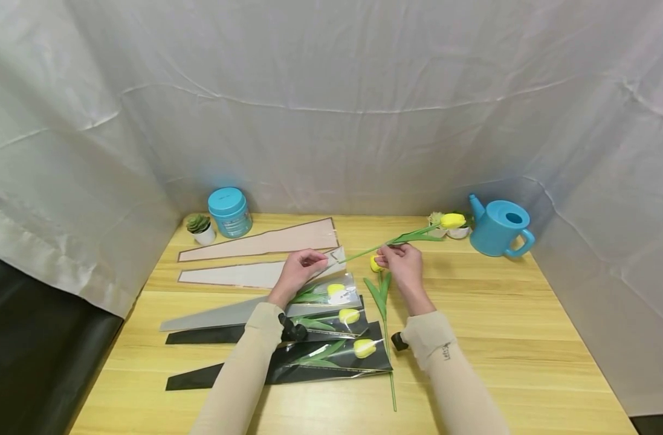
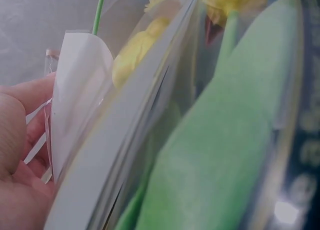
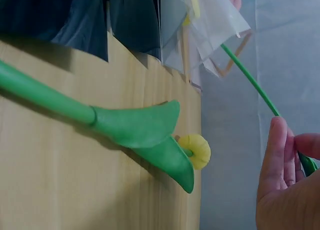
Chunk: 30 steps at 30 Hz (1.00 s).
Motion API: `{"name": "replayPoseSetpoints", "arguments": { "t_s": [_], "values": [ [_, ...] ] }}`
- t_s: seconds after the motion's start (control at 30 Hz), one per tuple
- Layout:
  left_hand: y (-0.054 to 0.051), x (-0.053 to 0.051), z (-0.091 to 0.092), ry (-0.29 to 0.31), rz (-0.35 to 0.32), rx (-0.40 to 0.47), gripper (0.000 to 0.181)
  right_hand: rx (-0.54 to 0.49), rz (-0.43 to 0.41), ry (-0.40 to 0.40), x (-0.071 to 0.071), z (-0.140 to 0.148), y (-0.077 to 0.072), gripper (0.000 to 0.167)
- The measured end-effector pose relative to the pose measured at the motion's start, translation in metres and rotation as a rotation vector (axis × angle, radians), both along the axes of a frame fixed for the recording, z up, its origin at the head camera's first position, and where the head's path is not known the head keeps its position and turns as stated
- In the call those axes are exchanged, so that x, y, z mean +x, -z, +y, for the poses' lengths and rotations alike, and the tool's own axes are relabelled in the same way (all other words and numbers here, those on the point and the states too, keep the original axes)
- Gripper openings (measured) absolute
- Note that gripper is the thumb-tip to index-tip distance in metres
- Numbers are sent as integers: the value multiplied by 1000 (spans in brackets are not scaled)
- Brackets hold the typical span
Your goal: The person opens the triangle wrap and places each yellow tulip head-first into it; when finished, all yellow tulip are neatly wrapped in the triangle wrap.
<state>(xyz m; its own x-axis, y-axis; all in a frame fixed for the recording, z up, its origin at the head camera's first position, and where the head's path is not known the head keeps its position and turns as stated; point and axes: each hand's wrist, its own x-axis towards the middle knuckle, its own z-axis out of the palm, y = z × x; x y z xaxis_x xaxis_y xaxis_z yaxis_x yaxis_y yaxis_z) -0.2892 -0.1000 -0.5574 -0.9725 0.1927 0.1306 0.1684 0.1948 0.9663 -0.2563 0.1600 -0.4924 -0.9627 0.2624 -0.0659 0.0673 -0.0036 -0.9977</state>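
Observation:
In the head view my left hand (image 1: 298,272) pinches the open end of a white flower sleeve (image 1: 228,275) with a brown border. My right hand (image 1: 404,266) pinches the green stem of an artificial yellow tulip (image 1: 452,221), whose bloom points to the far right. The stem's lower end reaches the mouth of the white sleeve; in the left wrist view the stem (image 2: 99,12) passes behind the sleeve's edge (image 2: 82,65). A second tulip (image 1: 384,302) lies on the table under my right hand, its bloom partly hidden by the fingers.
Nearer me lie a grey sleeve (image 1: 217,314) and two black sleeves (image 1: 195,377), each with a tulip inside. A pink sleeve (image 1: 266,243) lies behind. Along the back stand a succulent pot (image 1: 204,234), a blue jar (image 1: 230,212), small white pots (image 1: 459,232) and a blue watering can (image 1: 497,232).

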Motion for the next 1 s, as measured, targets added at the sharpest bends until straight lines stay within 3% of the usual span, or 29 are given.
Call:
{"name": "replayPoseSetpoints", "arguments": {
  "t_s": [0.33, 0.73, 1.0],
  "values": [
    [-5, 2, 6, 5, 0, -54, 18, 135, -37, -23, 1, -10, 4, 22],
    [-9, 3, 13, 11, 19, -21, 15, 163, -98, -89, 2, -17, 9, 21],
    [-12, 7, 23, 48, 19, 33, 18, 118, -113, -105, 2, -23, 16, 20]
  ]
}}
